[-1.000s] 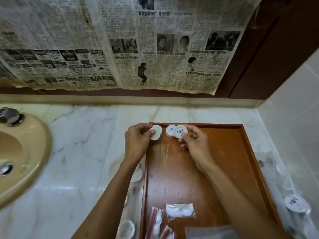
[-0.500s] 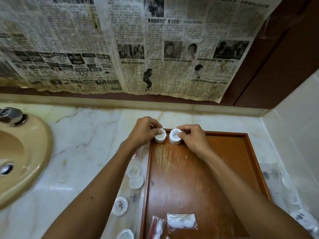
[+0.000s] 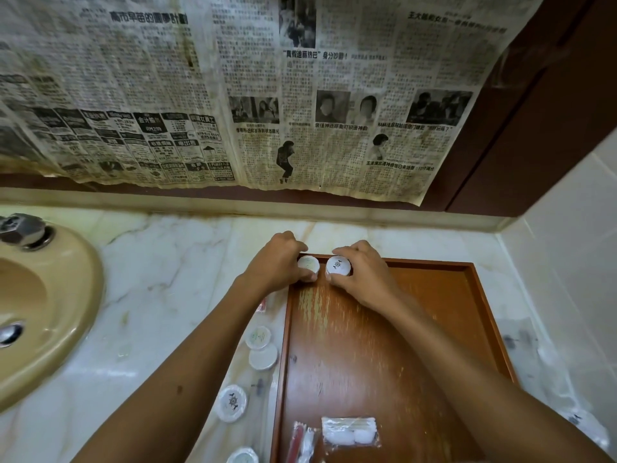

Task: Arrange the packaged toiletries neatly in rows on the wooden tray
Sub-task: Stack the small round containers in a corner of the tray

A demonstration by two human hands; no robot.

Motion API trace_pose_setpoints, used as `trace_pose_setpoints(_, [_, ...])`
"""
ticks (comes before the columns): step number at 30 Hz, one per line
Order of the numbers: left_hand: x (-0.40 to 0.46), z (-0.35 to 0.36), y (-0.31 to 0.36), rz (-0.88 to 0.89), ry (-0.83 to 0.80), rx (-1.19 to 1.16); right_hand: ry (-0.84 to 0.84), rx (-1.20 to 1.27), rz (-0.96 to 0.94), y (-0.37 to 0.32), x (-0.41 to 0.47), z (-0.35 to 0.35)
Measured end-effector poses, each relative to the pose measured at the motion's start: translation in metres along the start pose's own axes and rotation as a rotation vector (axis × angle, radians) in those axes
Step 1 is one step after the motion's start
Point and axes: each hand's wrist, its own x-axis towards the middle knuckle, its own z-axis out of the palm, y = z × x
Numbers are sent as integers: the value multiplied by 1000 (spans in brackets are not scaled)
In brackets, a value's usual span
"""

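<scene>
Both arms reach forward, hands side by side

The left hand [image 3: 275,264] curls its fingers in a grip on a small round white packaged soap [image 3: 307,264]; the right hand [image 3: 365,274] does likewise on a second round white packet [image 3: 338,265], knuckles up, forearms bare and converging.

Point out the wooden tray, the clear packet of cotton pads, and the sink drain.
wooden tray [image 3: 367,355]: head view, bare middle of its floor.
clear packet of cotton pads [image 3: 350,432]: head view, centre of the packet.
sink drain [image 3: 10,333]: head view, its metal ring.
</scene>
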Motion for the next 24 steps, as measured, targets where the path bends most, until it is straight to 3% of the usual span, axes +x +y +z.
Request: trace_pose_setpoints(24, [-5, 3, 7, 90, 1, 45, 9, -88, -7, 1, 5, 11])
